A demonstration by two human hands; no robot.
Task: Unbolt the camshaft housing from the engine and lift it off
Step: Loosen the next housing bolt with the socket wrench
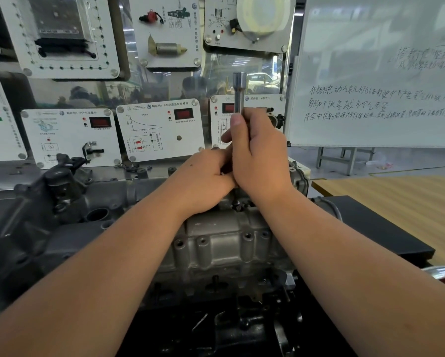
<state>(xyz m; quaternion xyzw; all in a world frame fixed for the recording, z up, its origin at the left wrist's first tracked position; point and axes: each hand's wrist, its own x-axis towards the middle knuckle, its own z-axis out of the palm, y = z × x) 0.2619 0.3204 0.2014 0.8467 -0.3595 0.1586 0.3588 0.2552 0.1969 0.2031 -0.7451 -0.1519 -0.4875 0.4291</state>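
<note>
- Head view: the right hand (258, 153) is clenched round a steel socket tool (239, 95) that stands upright, its open socket end pointing up, above the far edge of the camshaft housing (216, 243); the housing sits on top of the engine (48, 215), directly under both forearms.
- The left hand (203, 179) has its fingers curled in against the lower end of the tool; whether that grip pinches the shank, a bolt or nothing cannot be told.
- Risk, as I judge it: if the lower end is not squarely seated on a bolt head, turning could make it slip off, round the head and knock knuckles against the casting.
- A loosened bolt could drop from the fingers into the open round bore (97, 215) at the left or down among the dark parts below.
- Lifting the housing with a bolt left in could jam or crack it; several bolt holes (247, 236) along the near edge look empty, but the far row is covered.
- Hidden: the tool's working end, the bolt under it, and the left fingertips.
- Whiteboard (371, 73) writing is too blurred to read.
</note>
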